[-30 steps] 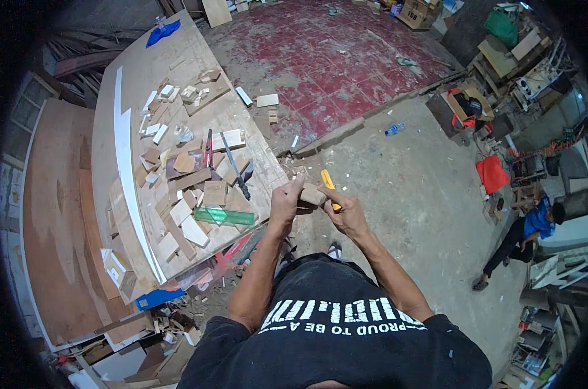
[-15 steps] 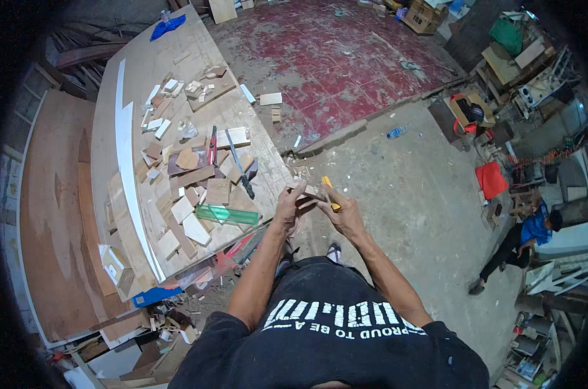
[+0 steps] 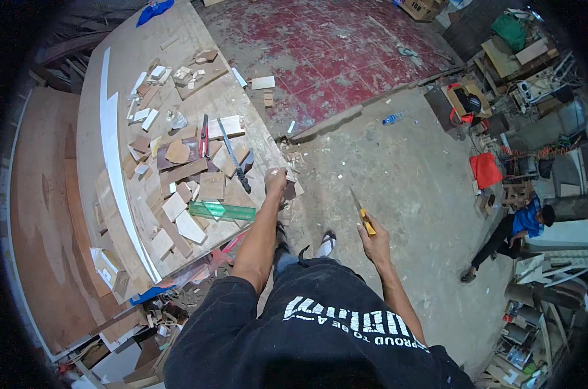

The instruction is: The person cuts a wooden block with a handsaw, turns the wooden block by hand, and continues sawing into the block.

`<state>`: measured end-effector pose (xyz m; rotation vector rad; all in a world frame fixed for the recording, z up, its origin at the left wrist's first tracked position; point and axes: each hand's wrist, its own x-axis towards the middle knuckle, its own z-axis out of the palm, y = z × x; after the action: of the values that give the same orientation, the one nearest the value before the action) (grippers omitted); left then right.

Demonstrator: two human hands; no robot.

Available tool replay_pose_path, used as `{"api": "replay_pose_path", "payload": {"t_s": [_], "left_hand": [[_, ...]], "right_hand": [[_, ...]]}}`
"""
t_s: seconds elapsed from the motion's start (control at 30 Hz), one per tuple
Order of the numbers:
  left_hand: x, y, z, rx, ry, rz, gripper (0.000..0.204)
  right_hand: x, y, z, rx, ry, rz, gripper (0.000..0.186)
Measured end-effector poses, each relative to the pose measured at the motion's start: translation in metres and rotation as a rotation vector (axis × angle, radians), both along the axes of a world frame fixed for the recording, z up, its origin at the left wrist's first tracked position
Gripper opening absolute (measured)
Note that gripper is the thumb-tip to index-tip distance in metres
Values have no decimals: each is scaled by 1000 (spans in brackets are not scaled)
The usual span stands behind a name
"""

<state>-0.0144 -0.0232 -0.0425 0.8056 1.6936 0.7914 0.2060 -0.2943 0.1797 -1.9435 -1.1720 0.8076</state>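
Note:
At the corner of the plywood table my left hand (image 3: 276,184) is closed on a small wood piece (image 3: 295,184), mostly hidden behind the fingers. My right hand (image 3: 377,245) is held out over the floor, wrapped round the yellow handle of a thin-bladed tool (image 3: 368,225). Its narrow grey blade points up and to the left; I cannot tell knife from small saw. Nearest my left hand on the table lie a narrow toothed saw with a black grip (image 3: 234,155), a red long-handled tool (image 3: 204,137) and a green see-through plastic piece (image 3: 224,211).
Wood offcuts (image 3: 211,186) crowd the table (image 3: 197,39), beside a long white strip (image 3: 111,139). A plastic bottle (image 3: 392,118) lies on the concrete floor. At right a person in blue (image 3: 527,220) sits near scrap and a red bag (image 3: 485,170).
My hands have parted. The right has swung right and down with the yellow-handled tool, showing its blade; the left has moved slightly left, to the table's corner.

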Motion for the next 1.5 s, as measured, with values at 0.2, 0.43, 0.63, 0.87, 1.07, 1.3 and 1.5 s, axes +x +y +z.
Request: {"api": "replay_pose_path", "payload": {"t_s": [0.2, 0.43, 0.63, 0.87, 1.07, 1.3, 1.5], "left_hand": [[41, -13, 37, -21, 236, -258, 57], [40, -31, 75, -10, -280, -145, 28], [37, -34, 96, 79, -118, -189, 30], [42, -31, 79, 87, -182, -152, 27], [40, -31, 71, 81, -161, -184, 30], [48, -34, 103, 46, 370, -219, 42], [48, -4, 102, -101, 425, -351, 40]], "right_hand": [[1, -7, 1, 20, -80, -103, 46], [-30, 27, 69, 58, 126, -14, 47], [-64, 37, 110, -26, 191, 3, 43], [-73, 31, 120, -45, 180, 22, 43], [-77, 30, 121, -9, 147, 52, 44], [-83, 38, 127, -3, 66, 114, 45], [-87, 42, 127, 30, 44, 124, 45]]}}
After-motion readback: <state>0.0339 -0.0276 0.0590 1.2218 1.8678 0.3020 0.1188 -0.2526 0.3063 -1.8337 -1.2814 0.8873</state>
